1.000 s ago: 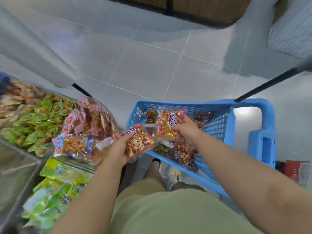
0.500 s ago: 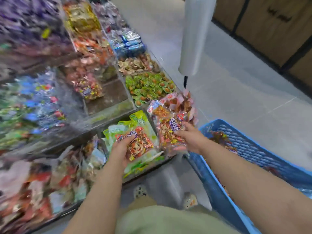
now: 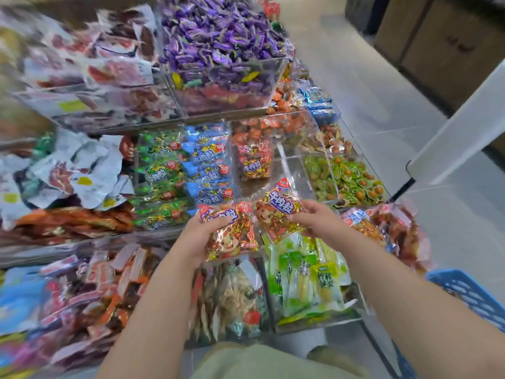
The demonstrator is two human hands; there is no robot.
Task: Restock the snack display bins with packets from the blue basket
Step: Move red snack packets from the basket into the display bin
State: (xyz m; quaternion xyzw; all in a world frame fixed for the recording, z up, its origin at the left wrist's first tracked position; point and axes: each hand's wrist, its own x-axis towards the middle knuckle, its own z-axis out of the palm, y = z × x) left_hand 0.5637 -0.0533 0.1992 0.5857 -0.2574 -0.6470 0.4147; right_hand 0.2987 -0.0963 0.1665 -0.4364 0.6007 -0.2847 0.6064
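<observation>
My left hand (image 3: 195, 236) grips a red and gold snack packet (image 3: 232, 233) with a cartoon face. My right hand (image 3: 318, 218) holds a matching packet (image 3: 278, 207) by its edge. Both packets hover over the clear display bins, just in front of a bin (image 3: 254, 160) that holds the same red packets. The blue basket (image 3: 470, 296) shows only as a corner at the lower right, behind my right forearm.
Clear bins stand in tiers: purple sweets (image 3: 221, 36) on top, green packets (image 3: 161, 173) and blue packets (image 3: 207, 165) in the middle, pale green packets (image 3: 306, 272) near my knees. A white roll on a black pole (image 3: 453, 124) stands at the right over grey floor tiles.
The view swung left from the basket to the display. Both hands lifted a packet each out of the basket and carried them over the bins.
</observation>
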